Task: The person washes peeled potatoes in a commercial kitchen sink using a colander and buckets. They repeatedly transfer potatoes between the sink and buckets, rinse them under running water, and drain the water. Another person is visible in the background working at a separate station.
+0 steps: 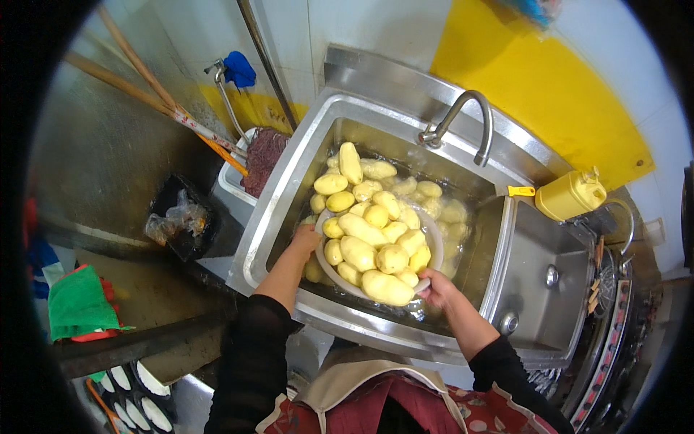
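Observation:
A pale round basin (437,238) heaped with peeled potatoes (359,253) is in the large stainless steel sink (309,304). My left hand (307,238) grips the basin's left rim, its fingertips partly hidden. My right hand (437,287) grips the rim at the lower right, beside a long potato. More peeled potatoes (452,211) lie in the water behind and to the right of the basin, some of them under the surface. Whether the basin's bottom touches the sink is hidden.
A curved faucet (482,125) rises behind the sink. A yellow-handled tool (520,191) and a yellow jug (569,195) are at the right, by a smaller sink basin (534,260). Left stand a mop (264,157) in a white bucket and a black bin (179,217).

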